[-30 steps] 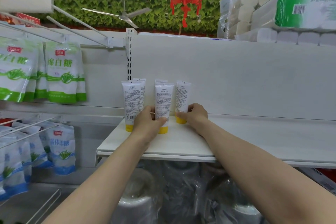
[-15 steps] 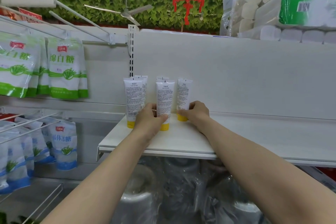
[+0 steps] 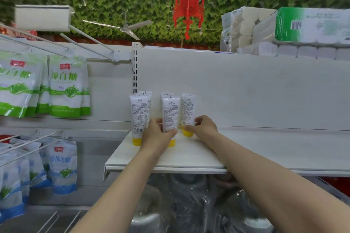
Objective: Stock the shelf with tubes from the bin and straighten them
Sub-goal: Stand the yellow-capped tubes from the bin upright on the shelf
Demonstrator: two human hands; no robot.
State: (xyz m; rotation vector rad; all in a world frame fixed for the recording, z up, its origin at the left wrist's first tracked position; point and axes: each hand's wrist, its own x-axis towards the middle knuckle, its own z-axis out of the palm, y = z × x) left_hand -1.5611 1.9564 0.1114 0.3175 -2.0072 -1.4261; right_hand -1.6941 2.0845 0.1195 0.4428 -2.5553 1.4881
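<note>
Reaching up from the bottom of the view, two bare forearms cross the front lip of the white shelf (image 3: 265, 151) and meet at its left end; the left hand (image 3: 158, 134) has its fingers wrapped round the lower part of the middle tube (image 3: 170, 113), the thumb lying across the front just above the yellow cap; the right hand (image 3: 203, 129) pinches the right-hand tube (image 3: 188, 109) low down, thumb in front and fingers curled behind. Just left of them the left-hand tube (image 3: 137, 117) stands free, touched by neither hand; behind the front row the tops of two rear tubes (image 3: 146, 93) show, close to the white back panel (image 3: 246, 91). All five stand on their yellow caps with the flat crimped end up, so the long axis is vertical; the faces toward the camera carry fine print and a barcode, which I take to be the backs of the labels. The right-hand tube sits a little farther back than the other two front ones and seems slightly turned, though that is hard to be sure of. As a judgement, stocking is at an early stage: the group fills only the left end of the shelf, and the work in hand looks like squaring up the front row; the bin is out of view, so what remains in it cannot be told. Farther off, bags of sugar (image 3: 66, 85) hang at the left, packs of toilet roll (image 3: 303, 30) sit above the panel, and a red lantern (image 3: 189, 0) hangs before a leafy green wall.
</note>
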